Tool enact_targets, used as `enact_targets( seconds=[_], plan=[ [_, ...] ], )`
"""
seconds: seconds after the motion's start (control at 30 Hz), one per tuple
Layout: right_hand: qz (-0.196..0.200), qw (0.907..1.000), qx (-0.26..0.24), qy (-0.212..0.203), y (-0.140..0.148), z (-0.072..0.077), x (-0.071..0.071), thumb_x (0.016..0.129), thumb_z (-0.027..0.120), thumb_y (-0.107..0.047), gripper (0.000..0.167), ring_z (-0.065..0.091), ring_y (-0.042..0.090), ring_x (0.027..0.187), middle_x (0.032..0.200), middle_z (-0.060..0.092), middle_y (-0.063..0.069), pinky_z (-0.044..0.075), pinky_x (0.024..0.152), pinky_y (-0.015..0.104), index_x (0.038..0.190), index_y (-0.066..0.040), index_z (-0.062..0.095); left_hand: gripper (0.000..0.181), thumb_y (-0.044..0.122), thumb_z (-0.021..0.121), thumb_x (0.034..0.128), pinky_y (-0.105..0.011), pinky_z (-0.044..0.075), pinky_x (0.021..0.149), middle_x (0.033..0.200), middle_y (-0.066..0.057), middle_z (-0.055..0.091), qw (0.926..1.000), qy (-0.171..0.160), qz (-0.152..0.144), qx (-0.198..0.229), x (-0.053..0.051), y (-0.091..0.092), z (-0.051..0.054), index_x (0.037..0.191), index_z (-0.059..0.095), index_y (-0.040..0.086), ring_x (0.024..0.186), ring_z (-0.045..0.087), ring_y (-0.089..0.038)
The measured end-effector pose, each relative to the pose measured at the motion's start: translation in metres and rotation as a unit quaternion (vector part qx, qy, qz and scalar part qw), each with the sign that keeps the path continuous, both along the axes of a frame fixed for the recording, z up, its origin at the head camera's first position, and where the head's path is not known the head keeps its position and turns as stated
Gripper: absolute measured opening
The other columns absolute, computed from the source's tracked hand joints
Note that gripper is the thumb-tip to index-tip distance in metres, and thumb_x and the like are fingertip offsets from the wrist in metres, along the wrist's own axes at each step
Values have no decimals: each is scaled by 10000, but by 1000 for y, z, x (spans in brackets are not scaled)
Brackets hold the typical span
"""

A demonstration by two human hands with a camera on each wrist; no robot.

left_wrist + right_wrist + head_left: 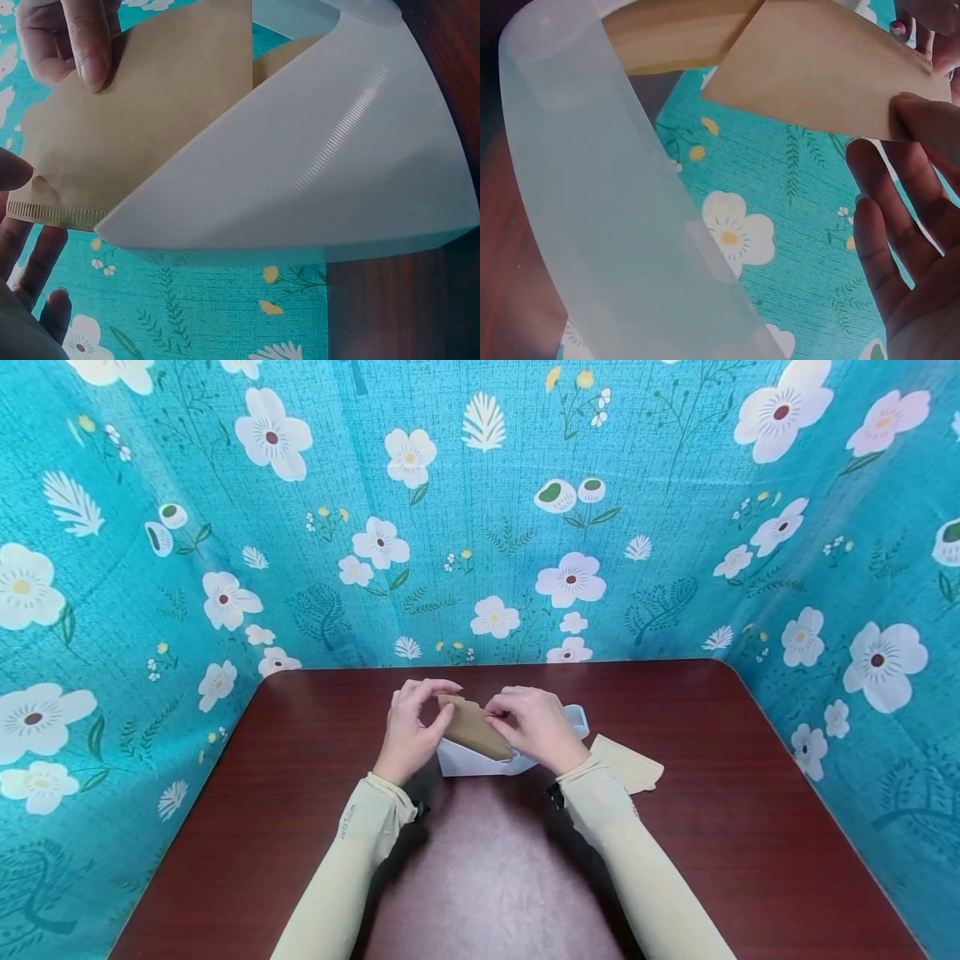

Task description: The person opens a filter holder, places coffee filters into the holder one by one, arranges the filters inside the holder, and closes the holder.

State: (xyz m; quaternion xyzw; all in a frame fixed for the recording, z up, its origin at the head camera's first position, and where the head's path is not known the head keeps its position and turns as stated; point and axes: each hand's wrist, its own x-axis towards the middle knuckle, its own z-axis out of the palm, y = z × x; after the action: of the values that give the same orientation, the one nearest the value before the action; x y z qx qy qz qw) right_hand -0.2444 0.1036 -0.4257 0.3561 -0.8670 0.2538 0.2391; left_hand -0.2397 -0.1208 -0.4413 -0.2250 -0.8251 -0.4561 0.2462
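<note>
Pale sleeves (322, 893) cross the dark-red table (480, 885); left hand (412, 727) and right hand (532, 722), partly open, each pinch an edge of a brown paper coffee filter (472, 727) (crimped along one side) at a white holder's (467, 762) open top. Another filter (626, 764) lies rightward.

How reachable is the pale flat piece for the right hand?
Probably yes: the pale flat piece lies just beside the right sleeve, though the right hand, pinching the brown paper, would likely need to let go.
</note>
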Motion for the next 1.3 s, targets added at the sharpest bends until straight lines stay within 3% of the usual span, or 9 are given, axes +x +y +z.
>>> enact_targets(
  seconds=[0.17,0.37,0.63,0.93,1.3],
  plan=[
    [-64,9999,115,-98,-3,-6,-1,860,849,-138,70,650,115,701,779,705,-45,552,665,310,882,-158,786,282,67,728,902,-423,356,899,1054,-12,781,9999,4,-52,-117,-1,-2,-4,1162,731,175,1002,565,-241],
    [-100,9997,143,-180,-5,-11,-2,873,844,-167,63,655,110,710,780,703,-56,555,663,313,880,-173,781,295,54,709,899,-438,351,935,994,16,791,9998,-90,-10,-196,-2,-4,-9,1164,725,181,996,557,-194],
    [-26,9998,26,-182,-7,-8,-5,846,868,-162,85,671,126,731,804,740,-42,556,668,322,894,-175,799,289,58,720,892,-452,353,942,976,44,788,9997,-69,111,-224,-2,-5,-14,1151,729,187,982,556,-210],
    [-84,9996,128,-229,-8,-12,-7,839,870,-138,88,682,130,744,805,746,-41,567,678,329,887,-178,807,279,66,719,896,-449,353,932,974,40,788,9996,-48,94,-260,-1,-5,-13,1153,728,174,975,563,-258],
    [72,9986,262,-457,-8,-20,-6,844,868,-182,70,648,126,721,788,737,-67,539,662,339,865,-210,807,294,95,734,862,-460,358,933,929,73,775,9980,-36,221,-592,1,-5,-25,1139,730,194,959,561,-243]
  ],
)
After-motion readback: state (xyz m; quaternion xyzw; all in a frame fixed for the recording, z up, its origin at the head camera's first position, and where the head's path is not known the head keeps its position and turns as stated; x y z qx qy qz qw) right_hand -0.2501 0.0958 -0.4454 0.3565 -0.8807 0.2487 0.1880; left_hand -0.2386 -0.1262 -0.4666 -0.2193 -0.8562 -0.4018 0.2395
